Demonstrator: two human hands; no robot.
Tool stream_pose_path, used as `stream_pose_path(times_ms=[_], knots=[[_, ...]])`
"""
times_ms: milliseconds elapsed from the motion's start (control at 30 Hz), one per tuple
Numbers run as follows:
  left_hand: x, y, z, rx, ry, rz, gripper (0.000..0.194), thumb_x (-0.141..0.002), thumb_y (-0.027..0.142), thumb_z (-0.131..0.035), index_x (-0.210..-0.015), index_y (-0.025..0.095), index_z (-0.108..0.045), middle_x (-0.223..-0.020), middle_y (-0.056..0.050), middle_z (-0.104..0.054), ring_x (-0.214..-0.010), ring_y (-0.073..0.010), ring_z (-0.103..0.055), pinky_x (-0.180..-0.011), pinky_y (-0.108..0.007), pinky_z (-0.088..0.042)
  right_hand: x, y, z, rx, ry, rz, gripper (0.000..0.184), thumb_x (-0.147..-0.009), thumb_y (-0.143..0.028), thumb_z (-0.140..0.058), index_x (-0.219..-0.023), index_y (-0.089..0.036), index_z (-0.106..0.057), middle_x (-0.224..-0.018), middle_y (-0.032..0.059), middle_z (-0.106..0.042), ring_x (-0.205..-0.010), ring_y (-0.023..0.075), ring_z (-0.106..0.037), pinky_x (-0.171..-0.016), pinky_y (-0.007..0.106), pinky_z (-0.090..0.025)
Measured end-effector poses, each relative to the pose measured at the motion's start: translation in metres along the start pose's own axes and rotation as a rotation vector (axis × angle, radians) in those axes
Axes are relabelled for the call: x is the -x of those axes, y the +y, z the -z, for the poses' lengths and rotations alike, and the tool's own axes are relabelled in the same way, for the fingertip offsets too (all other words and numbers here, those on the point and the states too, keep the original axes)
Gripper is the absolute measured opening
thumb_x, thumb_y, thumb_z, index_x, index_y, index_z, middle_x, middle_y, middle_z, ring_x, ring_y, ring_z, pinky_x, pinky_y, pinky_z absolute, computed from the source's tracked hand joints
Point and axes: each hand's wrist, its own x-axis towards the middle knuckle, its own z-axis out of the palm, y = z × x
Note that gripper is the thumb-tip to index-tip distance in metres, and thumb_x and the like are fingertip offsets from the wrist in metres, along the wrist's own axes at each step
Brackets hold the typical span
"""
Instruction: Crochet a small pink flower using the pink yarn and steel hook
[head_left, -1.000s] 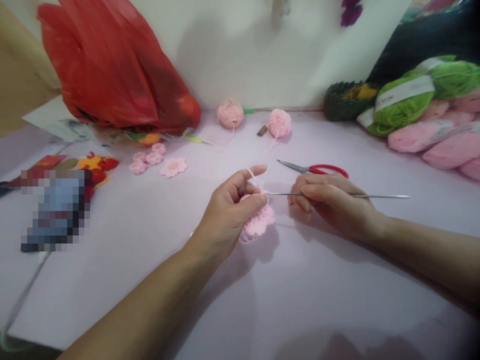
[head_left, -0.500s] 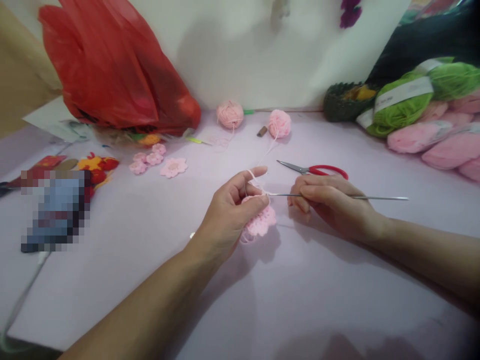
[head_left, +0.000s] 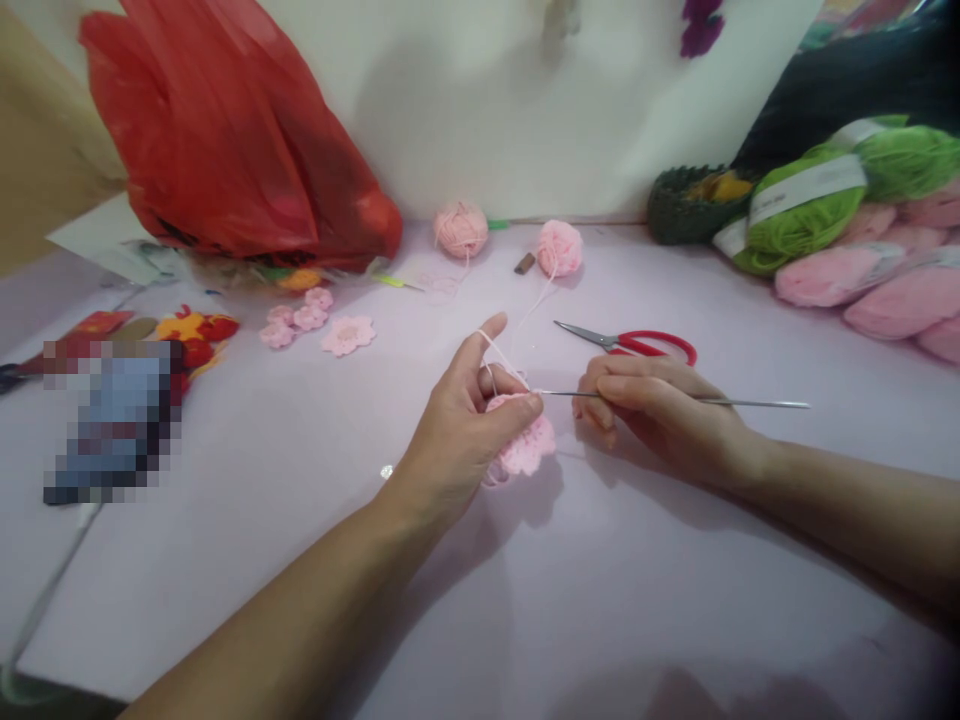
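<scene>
The left hand (head_left: 457, 430) now raises its index finger (head_left: 489, 333) higher than a moment before, a strand of pink yarn (head_left: 496, 350) taut over it, while the thumb pinches a pink crocheted flower (head_left: 526, 447) against the other fingers. The right hand (head_left: 660, 410) pinches a steel crochet hook (head_left: 720, 400), its tip at the flower's top edge. Just beyond lie red-handled scissors (head_left: 645, 344), and farther off, a pink yarn ball (head_left: 559, 248).

Pale lilac work surface (head_left: 300, 570), notes: upper middle, two pink yarn balls (head_left: 460, 230); left of them, small pink crochet flowers (head_left: 346, 335); right of centre, red-handled scissors (head_left: 645, 344); upper right, green yarn skeins (head_left: 806, 210) and pink yarn skeins (head_left: 840, 275); upper left, red plastic bag (head_left: 240, 150).
</scene>
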Motion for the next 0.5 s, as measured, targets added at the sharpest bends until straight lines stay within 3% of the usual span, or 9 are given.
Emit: stream_pose_path(times_ms=[267,400,500], knots=[[0.0007,0.0012,-0.0011,-0.004,0.004,-0.008,0.091,-0.078,0.016,-0.072,-0.156,0.03,-0.027,-0.075,0.006,-0.055,-0.059,-0.0075,-0.051,-0.048,-0.018,-0.039,0.001,-0.001,-0.0032,0.083,-0.011,-0.006,0.037,-0.102,-0.033,-0.043,-0.071,-0.021,-0.06,-0.072,0.0004,-0.058,-0.071,0.0147,-0.054,-0.069,0.029,-0.043],[0.0009,0.0003,-0.0003,0.002,0.012,-0.026,0.088,-0.078,0.017,-0.073,-0.154,0.03,-0.031,-0.075,0.007,-0.054,-0.059,-0.007,-0.051,-0.05,-0.018,-0.04,0.0015,-0.0008,-0.0058,0.082,-0.001,-0.011,0.038,-0.104,-0.036,-0.04,-0.075,-0.021,-0.06,-0.072,-0.0008,-0.059,-0.072,0.0136,-0.056,-0.069,0.028,-0.044],[0.0006,-0.0018,0.0002,0.027,0.002,-0.045,0.076,-0.079,0.017,-0.073,-0.148,0.029,-0.043,-0.076,0.007,-0.053,-0.058,-0.0058,-0.05,-0.051,-0.018,-0.041,0.0027,-0.004,-0.0073,0.173,-0.012,-0.002,0.039,-0.105,-0.032,-0.037,-0.076,-0.021,-0.06,-0.074,-0.0012,-0.061,-0.073,0.0122,-0.056,-0.07,0.026,-0.044]])
